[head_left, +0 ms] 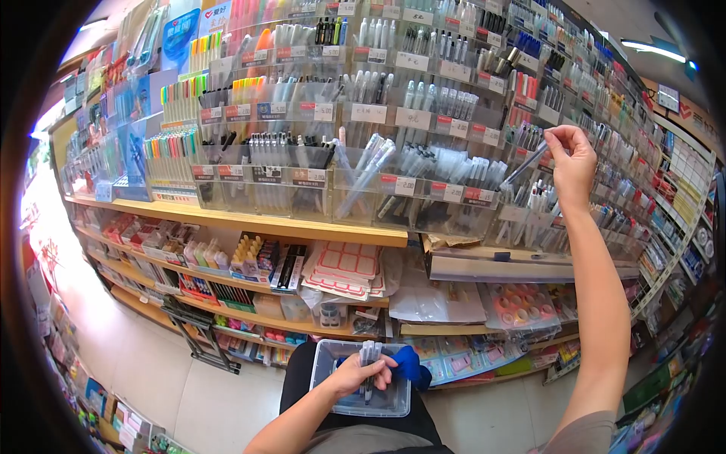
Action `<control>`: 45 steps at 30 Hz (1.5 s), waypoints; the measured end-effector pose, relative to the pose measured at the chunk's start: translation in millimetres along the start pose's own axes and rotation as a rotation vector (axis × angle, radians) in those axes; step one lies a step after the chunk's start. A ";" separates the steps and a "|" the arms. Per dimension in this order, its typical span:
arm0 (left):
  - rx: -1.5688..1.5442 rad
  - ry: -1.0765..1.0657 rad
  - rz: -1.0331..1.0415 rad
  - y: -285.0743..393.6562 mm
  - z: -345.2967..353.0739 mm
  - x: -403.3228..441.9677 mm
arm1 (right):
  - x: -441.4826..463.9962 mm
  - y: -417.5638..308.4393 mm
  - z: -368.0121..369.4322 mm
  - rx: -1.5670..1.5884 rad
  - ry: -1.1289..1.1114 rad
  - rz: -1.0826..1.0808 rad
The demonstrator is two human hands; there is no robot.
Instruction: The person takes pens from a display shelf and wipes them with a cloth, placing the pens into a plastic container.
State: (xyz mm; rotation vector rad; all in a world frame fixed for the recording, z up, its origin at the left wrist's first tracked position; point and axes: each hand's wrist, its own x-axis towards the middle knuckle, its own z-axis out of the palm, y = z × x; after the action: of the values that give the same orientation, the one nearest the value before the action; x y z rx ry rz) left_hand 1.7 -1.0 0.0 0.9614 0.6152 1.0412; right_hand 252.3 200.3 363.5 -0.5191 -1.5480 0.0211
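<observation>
My right hand (pixel 572 160) is raised at the right side of the pen display, its thumb and fingers pinching the upper end of a slim pen (pixel 525 168). The pen slants down to the left, its lower tip close to a clear compartment of pens. Over my lap, my left hand (pixel 361 376) is closed around a bunch of clear-capped pens (pixel 369 352), held upright above a clear plastic bin (pixel 330 405). A blue cloth (pixel 411 365) hangs over the bin's right rim. The bin's contents are mostly hidden by my left hand.
Tiered clear display racks (pixel 261 198) hold many pens and markers with price tags. Beneath runs a wooden shelf edge (pixel 302 226). Lower shelves carry boxed stationery, red-bordered label sheets (pixel 346 261) and plastic packets. A dark folding stand (pixel 198 333) leans at the lower left.
</observation>
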 end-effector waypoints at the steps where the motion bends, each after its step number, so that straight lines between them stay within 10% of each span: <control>1: 0.001 0.001 0.001 -0.9 -1.0 -0.5 | 2.2 -0.1 1.6 -0.029 0.011 -0.053; 12: -0.013 0.006 -0.012 -0.2 -1.1 1.6 | 18.3 -9.3 17.5 -0.012 -0.106 -0.081; 23: -0.012 0.025 -0.015 -3.5 -4.6 -0.6 | -4.3 6.8 37.8 0.095 -0.628 0.408; 45: 0.003 0.019 -0.021 -0.4 -3.6 -1.9 | -5.3 15.6 46.5 0.040 -0.523 0.242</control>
State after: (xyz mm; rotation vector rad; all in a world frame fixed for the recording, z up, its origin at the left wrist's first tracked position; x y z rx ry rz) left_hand -1.8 -1.5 -2.1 0.9470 0.6412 1.0322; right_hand 212.6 226.7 350.5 -0.7031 -1.9768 0.4003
